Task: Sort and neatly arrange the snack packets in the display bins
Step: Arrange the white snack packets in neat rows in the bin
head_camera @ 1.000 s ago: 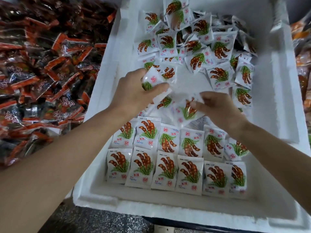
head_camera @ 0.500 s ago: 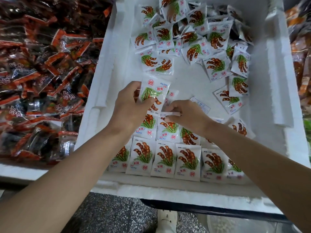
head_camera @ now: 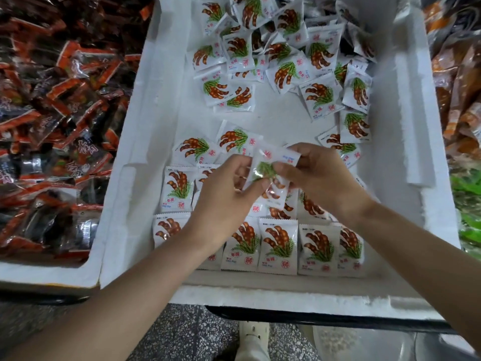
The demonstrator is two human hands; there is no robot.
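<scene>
Risk: I judge the held packet (head_camera: pixel 268 168) could slip from my pinch and land skew on the tidy rows (head_camera: pixel 277 246) beneath, knocking them crooked; the film looks slick.
Fingers: my left hand (head_camera: pixel 223 201) and right hand (head_camera: pixel 320 175) both pinch that one packet, above the middle of the white foam bin (head_camera: pixel 260 295).
Bin contents: tidy rows at its near wall, a loose heap (head_camera: pixel 273 48) at its far end.
Neighbour: dark red packets (head_camera: pixel 52 113) piled beyond its left wall.

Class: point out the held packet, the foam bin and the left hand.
held packet (head_camera: pixel 271 160): head view, its face between the hands.
foam bin (head_camera: pixel 156 113): head view, left wall.
left hand (head_camera: pixel 223 200): head view, back of hand.
</scene>
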